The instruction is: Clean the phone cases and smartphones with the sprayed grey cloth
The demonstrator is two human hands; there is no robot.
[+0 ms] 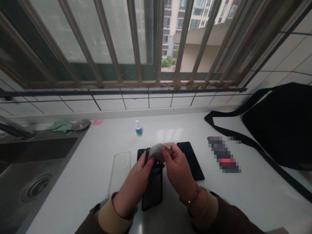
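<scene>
Left hand [133,185] has a narrow grip around a black phone [154,191], which is tilted up off the surface [73,198] with its lower end near or on it, can't quite tell which. Right hand [177,172] is pinching a gray cloth [157,152] between thumb and fingers, pressing it over the top of the phone, so that end is hidden.

Just right of the hands lies a black slab [191,161], probably a second phone or a screen panel, partly tucked behind the right hand. On the left, a see-through phone case [120,172] sits just beside the left hand. Further up there's a small bottle [138,128] with a white cap and blue label, standing upright; can't see what's inside.

Over on the left is a steel sink [31,175] with a drain [37,188] and a faucet [14,127], and a green rag [59,126] and metal lid [81,124] sit on its back edge. A pink note [97,122] lies next to those. To the right, there's a pixelated item [223,154] and a black bag [275,126] with a long strap [246,139], well away from the hands.
</scene>
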